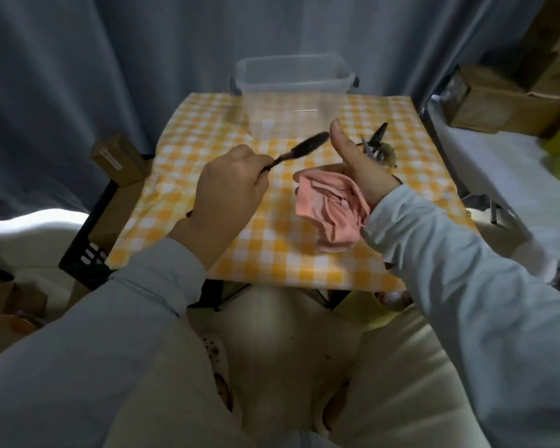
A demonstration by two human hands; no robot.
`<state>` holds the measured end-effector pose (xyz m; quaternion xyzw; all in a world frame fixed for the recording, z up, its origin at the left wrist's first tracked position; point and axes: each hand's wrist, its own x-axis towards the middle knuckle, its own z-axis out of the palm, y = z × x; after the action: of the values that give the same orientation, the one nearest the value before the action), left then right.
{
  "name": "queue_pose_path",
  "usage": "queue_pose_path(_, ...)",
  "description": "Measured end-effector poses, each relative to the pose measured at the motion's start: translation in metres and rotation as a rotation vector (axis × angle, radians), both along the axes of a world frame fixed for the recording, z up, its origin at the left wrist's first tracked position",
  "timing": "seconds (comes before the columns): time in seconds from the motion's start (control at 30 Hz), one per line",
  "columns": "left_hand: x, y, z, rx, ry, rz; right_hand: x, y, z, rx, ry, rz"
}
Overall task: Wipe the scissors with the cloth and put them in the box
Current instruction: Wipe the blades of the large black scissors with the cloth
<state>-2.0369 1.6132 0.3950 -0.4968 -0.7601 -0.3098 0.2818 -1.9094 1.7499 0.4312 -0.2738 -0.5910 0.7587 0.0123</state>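
Your left grip [233,185] is fisted round blurred dark scissors [304,145], raised over surface [207,130], tip twd box [291,108]. Right grip [359,169], thumb up, clutches pink cloth [330,211].

My worktop [272,253] is a small table under a yellow-and-white checked cover. Beyond my left hand [227,189] and my right hand [359,166], at the far edge, stands a clear plastic box [293,101] with no lid. Just behind my right hand lies a small heap of scissors [378,137], dark-handled, blurred and partly hidden.
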Motion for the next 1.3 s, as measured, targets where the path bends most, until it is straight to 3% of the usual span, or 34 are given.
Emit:
queue_pose_path(0.13,-0.002,-0.001,-0.011,-0.081,0.094,-0.032,0.004,-0.006,-0.003,-0.155,0.066,0.012)
queue_pose_path(0.23,-0.002,-0.005,-0.015,-0.051,-0.008,-0.034,0.003,-0.012,-0.006,-0.126,0.144,-0.047)
queue_pose_path(0.3,0.007,-0.005,-0.017,0.034,-0.311,0.010,0.005,-0.017,-0.010,-0.119,0.185,-0.051)
queue_pose_path(0.47,0.037,-0.007,-0.007,0.505,-1.655,0.068,0.014,-0.016,-0.029,-0.142,0.249,-0.066)
queue_pose_path(0.53,0.038,-0.005,-0.004,0.598,-1.947,0.063,0.016,-0.018,-0.036,-0.126,0.256,-0.052)
queue_pose_path(0.6,0.037,-0.003,-0.002,0.674,-2.101,-0.011,0.017,-0.021,-0.041,-0.140,0.254,-0.029)
queue_pose_path(0.77,0.034,-0.001,-0.003,0.877,-2.098,-0.066,0.018,-0.023,-0.048,-0.077,0.194,0.020)
queue_pose_path(0.9,0.030,-0.011,-0.007,0.913,-1.951,0.002,0.018,-0.002,-0.047,0.362,-0.139,-0.133)
queue_pose_path(1.03,0.038,-0.017,-0.011,0.875,-1.887,0.074,0.011,0.018,-0.028,-0.011,0.049,-0.433)
queue_pose_path(1.13,0.046,-0.016,-0.013,0.808,-1.860,0.057,0.008,0.009,-0.012,-0.132,0.241,-0.282)
queue_pose_path(1.2,0.052,-0.015,-0.014,0.770,-1.861,0.024,0.005,-0.004,-0.007,0.094,0.279,-0.256)
queue_pose_path(1.3,0.058,-0.014,-0.016,0.740,-1.864,0.007,-0.002,-0.017,-0.016,0.587,0.323,-0.122)
